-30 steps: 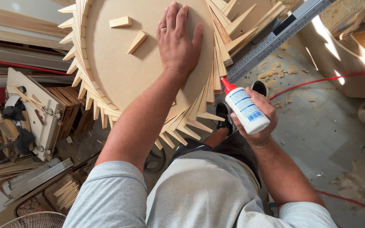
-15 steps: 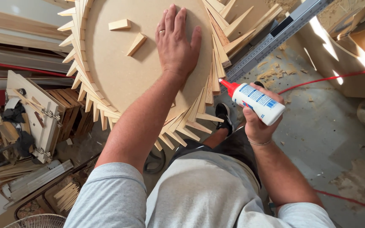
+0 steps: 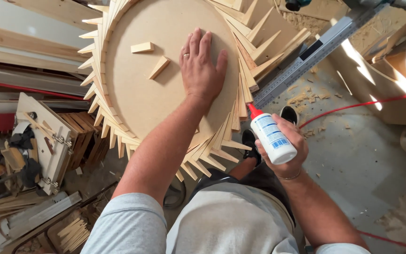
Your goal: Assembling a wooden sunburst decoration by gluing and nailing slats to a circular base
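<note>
**A:** Start at the hands. What is each one doing?

**B:** The left hand [image 3: 202, 67] lies flat and released, fingers spread, palm down on the round board [image 3: 137, 89], toward its right side. A ring shows on one finger. The right hand [image 3: 285, 146] is wrapped around a white glue bottle [image 3: 269, 136], just off the board's lower right edge. The bottle is tilted, its red tip [image 3: 252, 111] pointing up and left, right at the wooden wedges [image 3: 243, 89] on that edge.

**A:** And the board itself?

**B:** It is a pale disc ringed with thin pointed wedges that fan outward like rays. Two small loose blocks [image 3: 152, 57] lie on its face, left of the flat hand, close together but apart from each other.

**A:** What lies beyond the board?

**B:** To its right, a long metal ruler [image 3: 306, 59] runs diagonally, its lower end near the wedges. A red cable [image 3: 353, 106] crosses the dusty floor [image 3: 353, 155] farther right. Below the board's lower right rim, black shoes [image 3: 250, 141] show. To the board's left stand stacked wood strips and a small wooden jig [image 3: 43, 141].
</note>
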